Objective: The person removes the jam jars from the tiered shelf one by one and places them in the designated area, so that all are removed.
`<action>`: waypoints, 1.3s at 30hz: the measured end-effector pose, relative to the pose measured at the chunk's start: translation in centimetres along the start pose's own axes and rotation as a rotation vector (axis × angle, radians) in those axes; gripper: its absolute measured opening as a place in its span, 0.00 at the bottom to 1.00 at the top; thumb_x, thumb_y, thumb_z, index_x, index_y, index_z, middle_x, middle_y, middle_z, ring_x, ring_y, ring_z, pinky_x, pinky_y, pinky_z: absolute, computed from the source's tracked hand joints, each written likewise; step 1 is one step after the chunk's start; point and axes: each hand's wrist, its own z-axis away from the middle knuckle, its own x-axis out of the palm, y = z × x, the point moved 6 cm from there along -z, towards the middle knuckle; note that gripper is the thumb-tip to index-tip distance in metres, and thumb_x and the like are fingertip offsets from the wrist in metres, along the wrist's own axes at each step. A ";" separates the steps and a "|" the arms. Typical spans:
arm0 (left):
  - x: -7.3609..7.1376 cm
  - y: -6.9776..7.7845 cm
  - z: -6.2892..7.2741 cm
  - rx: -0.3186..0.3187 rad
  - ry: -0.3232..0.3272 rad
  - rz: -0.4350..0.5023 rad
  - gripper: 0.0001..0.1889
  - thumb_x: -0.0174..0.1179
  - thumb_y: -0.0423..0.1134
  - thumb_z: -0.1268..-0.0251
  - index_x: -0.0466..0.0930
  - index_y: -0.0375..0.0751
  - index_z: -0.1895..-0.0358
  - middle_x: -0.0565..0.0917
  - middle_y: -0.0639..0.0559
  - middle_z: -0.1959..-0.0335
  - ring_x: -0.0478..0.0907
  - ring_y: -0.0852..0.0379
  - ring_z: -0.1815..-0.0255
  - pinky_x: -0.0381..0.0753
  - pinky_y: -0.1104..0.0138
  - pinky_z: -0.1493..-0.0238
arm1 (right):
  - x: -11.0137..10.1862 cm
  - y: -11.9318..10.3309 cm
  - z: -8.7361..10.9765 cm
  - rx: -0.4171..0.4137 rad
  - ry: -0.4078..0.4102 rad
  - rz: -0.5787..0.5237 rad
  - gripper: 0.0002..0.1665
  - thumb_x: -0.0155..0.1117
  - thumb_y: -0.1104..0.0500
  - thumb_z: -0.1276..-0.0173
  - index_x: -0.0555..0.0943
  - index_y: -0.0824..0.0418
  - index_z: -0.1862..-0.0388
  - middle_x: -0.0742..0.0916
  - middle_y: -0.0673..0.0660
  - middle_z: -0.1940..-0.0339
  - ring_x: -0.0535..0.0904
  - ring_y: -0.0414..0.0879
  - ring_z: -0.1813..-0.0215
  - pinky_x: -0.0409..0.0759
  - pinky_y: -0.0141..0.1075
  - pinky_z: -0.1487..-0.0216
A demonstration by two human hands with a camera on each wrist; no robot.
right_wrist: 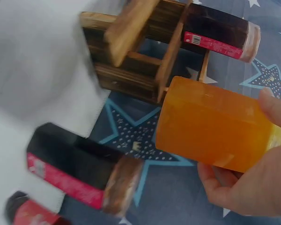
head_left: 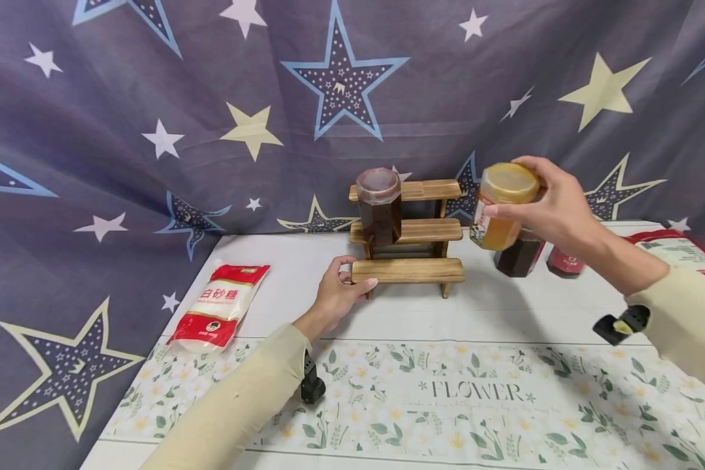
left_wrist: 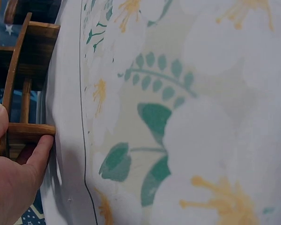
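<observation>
The left hand (head_left: 337,294) was clamped on the rack (head_left: 408,271), its thumb at the front edge of the lowest step and its fingers curled round the left end. The right hand (head_left: 555,202) was clamped on the honey jar (head_left: 502,232), thumb on the near side and fingers on the far side, close under the yellow lid (head_left: 511,181). It held the jar in the air just beside the rack's right end, slightly tilted, the label (head_left: 480,222) turned to the left.

A dark jar (head_left: 380,212) stood upright at the left of the rack; it seemed to be on the middle step, though its base was hard to make out. Behind and below the right hand, a second dark jar (head_left: 518,258) stood on the table (head_left: 476,313), partly hidden, with a red jar (head_left: 566,262) near it on the right. A red and white bag (head_left: 681,251) lay farther right, partly behind the arm. The sugar (head_left: 220,307) lay flat at the left, well apart from the rack. A starry cloth (head_left: 123,261) hung behind everything.
</observation>
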 end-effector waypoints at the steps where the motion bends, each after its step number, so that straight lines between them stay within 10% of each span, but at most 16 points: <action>1: 0.0 0.0 0.0 -0.001 0.002 0.000 0.34 0.69 0.30 0.44 0.63 0.40 0.34 0.80 0.38 0.57 0.81 0.46 0.61 0.86 0.56 0.56 | -0.2 0.4 0.4 0.005 -0.001 0.013 0.50 0.77 0.46 0.47 0.63 0.56 0.29 0.74 0.59 0.40 0.72 0.53 0.46 0.76 0.25 0.59; 16: 0.1 -0.2 -0.1 0.002 -0.009 0.014 0.35 0.68 0.30 0.43 0.61 0.39 0.33 0.80 0.38 0.56 0.81 0.50 0.62 0.86 0.57 0.56 | -2.3 6.6 5.4 0.054 0.044 0.032 0.48 0.75 0.51 0.43 0.61 0.55 0.28 0.73 0.55 0.47 0.71 0.33 0.57 0.77 0.18 0.70; 39: 0.1 0.0 0.0 -0.007 -0.011 0.003 0.35 0.68 0.30 0.43 0.61 0.39 0.33 0.79 0.37 0.55 0.81 0.47 0.59 0.86 0.56 0.54 | 0.0 11.5 8.8 0.076 0.055 0.112 0.50 0.76 0.52 0.43 0.60 0.63 0.28 0.74 0.67 0.43 0.66 0.36 0.55 0.67 0.16 0.67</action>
